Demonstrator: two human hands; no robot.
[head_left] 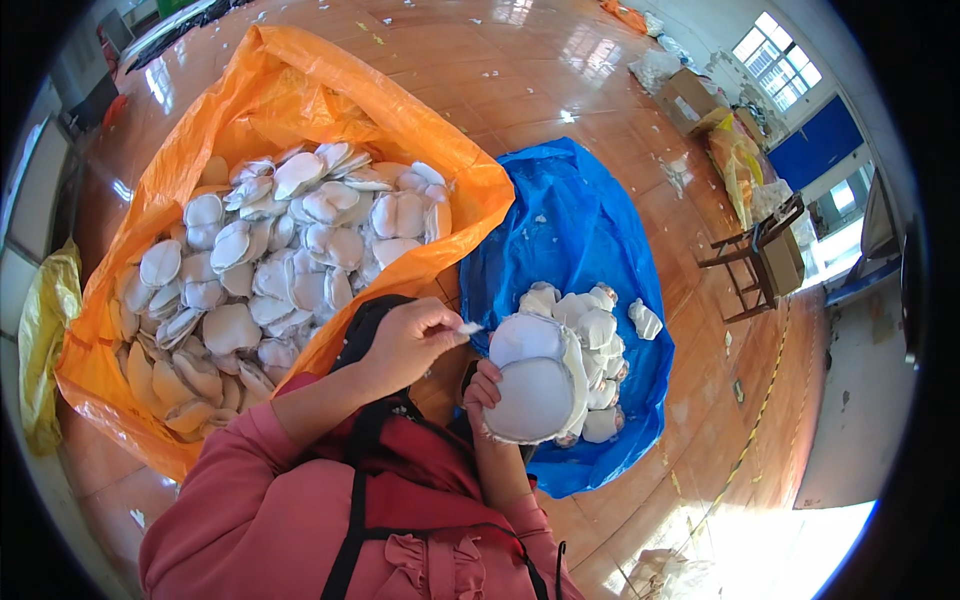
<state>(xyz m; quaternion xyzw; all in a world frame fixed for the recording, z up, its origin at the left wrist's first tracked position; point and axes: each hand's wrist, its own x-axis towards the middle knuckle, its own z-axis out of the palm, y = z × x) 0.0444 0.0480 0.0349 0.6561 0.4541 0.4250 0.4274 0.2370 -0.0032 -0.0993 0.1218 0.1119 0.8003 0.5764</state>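
My right hand grips a white, two-lobed padded piece by its left edge, fingers wrapped round it. It looks like a small stack with frayed edges. Just left of it, my left hand is closed in a pinch on a small tuft of white fluff, apart from the padded piece. A large orange sack on my left holds a heap of similar white pads. Beyond my right hand, a blue sack spread on the floor holds several rolled white bundles.
Tiled floor has scattered white scraps. A wooden chair stands at the right, near a cardboard box and a yellow bag. Another yellow sack lies at the far left. A yellow-black line marks the right floor.
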